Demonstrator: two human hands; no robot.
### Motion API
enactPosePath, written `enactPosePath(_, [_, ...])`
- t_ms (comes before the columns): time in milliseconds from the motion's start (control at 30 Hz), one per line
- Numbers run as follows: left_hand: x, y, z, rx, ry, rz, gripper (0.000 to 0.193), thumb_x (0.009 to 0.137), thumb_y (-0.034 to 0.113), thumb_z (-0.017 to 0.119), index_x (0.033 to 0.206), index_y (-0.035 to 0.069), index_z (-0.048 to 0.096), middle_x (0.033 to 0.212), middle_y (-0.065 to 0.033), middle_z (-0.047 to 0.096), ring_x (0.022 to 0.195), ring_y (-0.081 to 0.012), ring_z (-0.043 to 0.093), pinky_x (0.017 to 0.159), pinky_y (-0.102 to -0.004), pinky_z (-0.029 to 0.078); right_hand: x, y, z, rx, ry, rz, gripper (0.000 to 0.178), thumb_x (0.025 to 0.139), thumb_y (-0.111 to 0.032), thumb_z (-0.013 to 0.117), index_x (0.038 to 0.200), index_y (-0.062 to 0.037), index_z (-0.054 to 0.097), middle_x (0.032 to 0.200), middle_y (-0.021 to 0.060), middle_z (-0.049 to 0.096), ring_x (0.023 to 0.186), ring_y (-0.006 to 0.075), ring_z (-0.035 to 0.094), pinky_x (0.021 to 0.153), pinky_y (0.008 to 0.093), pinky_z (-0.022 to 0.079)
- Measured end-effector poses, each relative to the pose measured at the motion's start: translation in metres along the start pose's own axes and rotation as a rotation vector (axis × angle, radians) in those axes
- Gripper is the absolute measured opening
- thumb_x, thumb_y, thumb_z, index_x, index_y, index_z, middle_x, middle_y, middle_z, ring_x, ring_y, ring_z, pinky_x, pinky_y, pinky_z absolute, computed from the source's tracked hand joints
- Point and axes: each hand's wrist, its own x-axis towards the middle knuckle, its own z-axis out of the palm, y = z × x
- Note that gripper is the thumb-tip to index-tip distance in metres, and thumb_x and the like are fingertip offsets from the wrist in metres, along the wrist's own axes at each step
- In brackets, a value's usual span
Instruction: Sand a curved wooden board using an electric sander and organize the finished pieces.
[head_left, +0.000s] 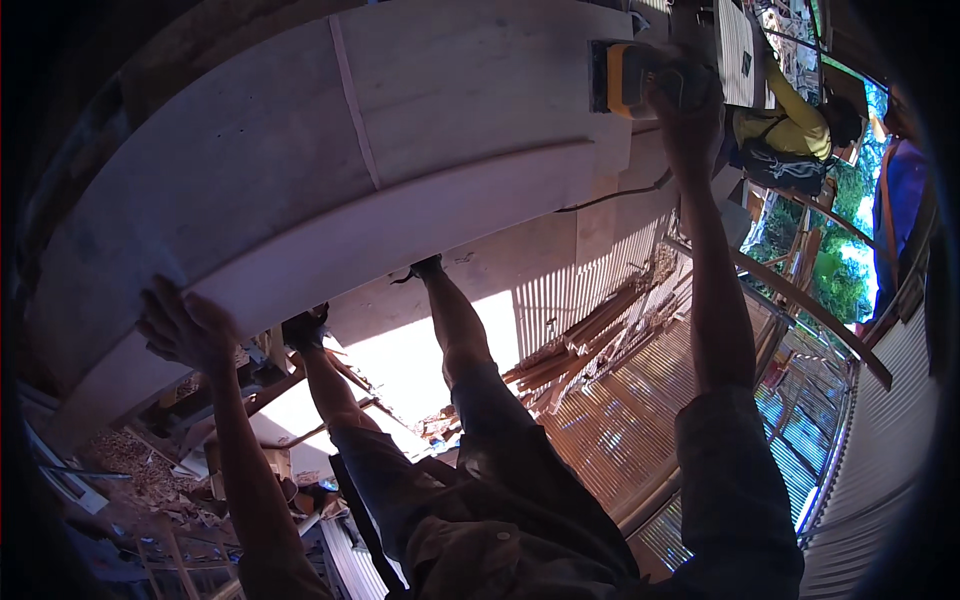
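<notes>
As far as I can judge, the work is somewhere in its middle, because the right hand (690, 120) has its fingers closed around an orange and black power tool (630, 78), while the pale surfaces around it show no clear border between a finished part and an untouched part. What is already done seems to be the laying of the long curved board (400, 220) along the near side of the large panel (240, 150); what is left of the surface work I cannot tell from here. The tool is at the far right end of the panel, in the upper right of the view, and whether it is running, or pressed flat, is not certain. It looks compact, with an orange body and a dark flat pad on its left side. The left hand (190, 325) is well apart from it, at the lower left part of the curved board; its fingers are spread and it rests at the edge, with no firm hold that I can see. The panel itself looks smooth and greyish, with a narrow pale strip (352, 100) running across it and a few small dark marks. The curved board looks plain, even and rather lighter.
</notes>
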Motion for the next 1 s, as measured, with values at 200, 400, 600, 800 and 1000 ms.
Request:
enactPosePath(200, [0.000,-0.001,-0.001,0.016,-0.025,-0.017,0.056,0.093,0.048,0.023,0.140,0.018,0.032,0.140,-0.0153,0.035,0.126,-0.0442,0.029,0.098,-0.0602,0.023,-0.009,-0.010,0.022,0.081,0.030,0.081,0.065,0.062,-0.033,0.078,0.114,-0.0060,0.049,0.106,0.0157,0.053,0.095,0.0293,0.055,0.082,0.0404,0.045])
enactPosePath(400, [0.001,0.000,0.000,-0.003,-0.002,-0.005,0.056,0.093,0.048,0.022,0.140,0.019,0.032,0.139,-0.0162,0.035,0.126,-0.0447,0.029,0.098,-0.0605,0.024,-0.019,0.007,0.043,0.290,0.033,0.237,0.056,0.063,-0.027,0.077,0.108,-0.0046,0.054,0.104,0.0131,0.056,0.096,0.0267,0.056,0.083,0.0386,0.045])
enactPosePath(600, [0.000,0.001,-0.002,0.024,-0.026,-0.026,0.056,0.093,0.048,0.022,0.140,0.020,0.032,0.140,-0.0151,0.034,0.126,-0.0438,0.030,0.097,-0.0607,0.025,-0.025,0.006,0.050,0.319,0.057,0.226,0.055,0.063,-0.028,0.077,0.108,-0.0047,0.055,0.101,0.0127,0.057,0.094,0.0269,0.057,0.082,0.0385,0.045])
enactPosePath(800, [0.000,0.001,0.000,0.019,0.028,0.001,0.054,0.094,0.047,0.024,0.139,0.019,0.034,0.139,-0.0151,0.035,0.124,-0.0445,0.033,0.095,-0.0606,0.027,-0.020,0.015,0.058,0.319,0.100,0.179,0.057,0.061,-0.029,0.077,0.108,-0.0044,0.056,0.101,0.0135,0.058,0.092,0.0283,0.057,0.081,0.0395,0.045])
enactPosePath(1000, [0.000,0.000,-0.003,0.005,0.026,-0.014,0.054,0.093,0.047,0.025,0.139,0.020,0.035,0.139,-0.0148,0.036,0.123,-0.0450,0.034,0.094,-0.0610,0.027,-0.020,-0.003,0.054,0.182,0.098,0.252,0.058,0.060,-0.026,0.077,0.109,-0.0047,0.055,0.101,0.0136,0.058,0.091,0.0279,0.059,0.080,0.0384,0.047])
